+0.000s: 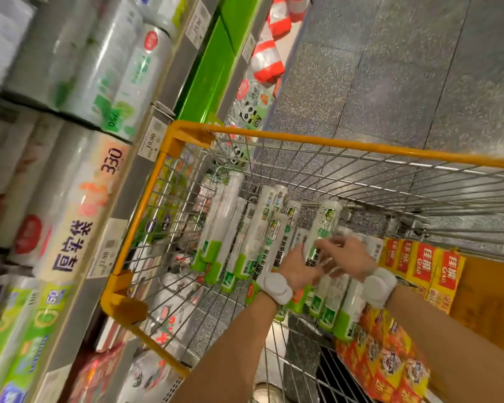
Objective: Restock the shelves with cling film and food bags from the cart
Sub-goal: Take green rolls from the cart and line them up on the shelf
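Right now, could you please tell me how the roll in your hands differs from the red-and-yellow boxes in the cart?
The roll is a white-and-green cylinder; the boxes are flat, red and yellow. The left hand and right hand grip the roll; the boxes lie untouched. Both are in the cart.

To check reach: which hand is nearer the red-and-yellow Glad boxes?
Right. The right hand is next to the Glad boxes, not touching; the left hand is farther, on the other side of the roll both hold.
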A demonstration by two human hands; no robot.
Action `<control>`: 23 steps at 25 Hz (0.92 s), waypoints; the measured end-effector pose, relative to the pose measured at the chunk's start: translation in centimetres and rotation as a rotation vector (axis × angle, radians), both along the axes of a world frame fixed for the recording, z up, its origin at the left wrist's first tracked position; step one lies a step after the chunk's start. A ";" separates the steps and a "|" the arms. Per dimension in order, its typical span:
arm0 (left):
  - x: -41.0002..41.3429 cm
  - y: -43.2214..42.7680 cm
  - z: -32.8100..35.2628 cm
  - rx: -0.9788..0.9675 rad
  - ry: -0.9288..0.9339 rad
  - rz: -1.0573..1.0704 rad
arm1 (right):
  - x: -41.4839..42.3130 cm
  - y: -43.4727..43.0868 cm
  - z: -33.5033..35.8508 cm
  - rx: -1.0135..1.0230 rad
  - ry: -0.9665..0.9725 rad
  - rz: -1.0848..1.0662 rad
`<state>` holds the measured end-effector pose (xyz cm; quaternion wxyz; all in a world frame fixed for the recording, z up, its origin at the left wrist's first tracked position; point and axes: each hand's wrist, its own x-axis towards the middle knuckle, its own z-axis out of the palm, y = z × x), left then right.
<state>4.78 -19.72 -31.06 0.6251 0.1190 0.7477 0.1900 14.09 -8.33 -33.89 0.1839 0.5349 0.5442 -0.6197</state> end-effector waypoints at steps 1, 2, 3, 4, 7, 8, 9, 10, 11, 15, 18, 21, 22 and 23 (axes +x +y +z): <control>-0.5 -0.3 0.4 0.003 -0.004 0.083 | -0.1 0.2 0.3 -0.015 0.024 -0.042; -0.9 -0.8 0.6 0.014 0.008 0.173 | -0.2 0.3 0.3 0.027 -0.004 -0.066; -1.3 -1.3 1.2 0.016 0.010 0.259 | -0.3 0.3 -0.2 0.126 -0.084 -0.030; -1.7 -1.8 1.5 0.020 0.014 0.325 | -0.4 0.2 -1.1 0.241 -0.184 0.081; -3.0 -3.1 1.6 0.024 0.037 0.407 | -1.9 -1.1 -4.2 0.411 -0.388 0.383; -3.5 -3.3 1.6 0.032 0.044 0.410 | -2.7 -1.5 -5.4 0.406 -0.413 0.378; -3.9 -3.5 1.6 0.032 0.044 0.404 | -3.4 -1.6 -6.5 0.387 -0.454 0.354; -4.3 -3.5 1.9 0.021 0.034 0.408 | -3.9 -1.6 -7.2 0.374 -0.500 0.343; -4.6 -3.6 2.2 0.007 0.021 0.403 | -4.1 -1.7 -8.1 0.373 -0.534 0.351; -4.6 -3.9 4.3 0.022 0.024 0.385 | -3.5 -0.8 -9.6 0.383 -0.470 0.458; -4.3 -4.3 6.4 0.064 0.070 0.347 | -3.8 -0.3 -6.9 0.419 -0.417 0.441; -4.4 -5.8 9.5 0.058 0.170 0.302 | -3.9 -0.9 -2.7 0.412 -0.360 0.306; -4.4 -6.2 10.7 0.057 0.190 0.306 | -3.6 -1.2 -0.6 0.385 -0.326 0.182; -4.2 -6.7 11.7 0.066 0.194 0.325 | -3.1 -1.4 1.7 0.388 -0.277 0.097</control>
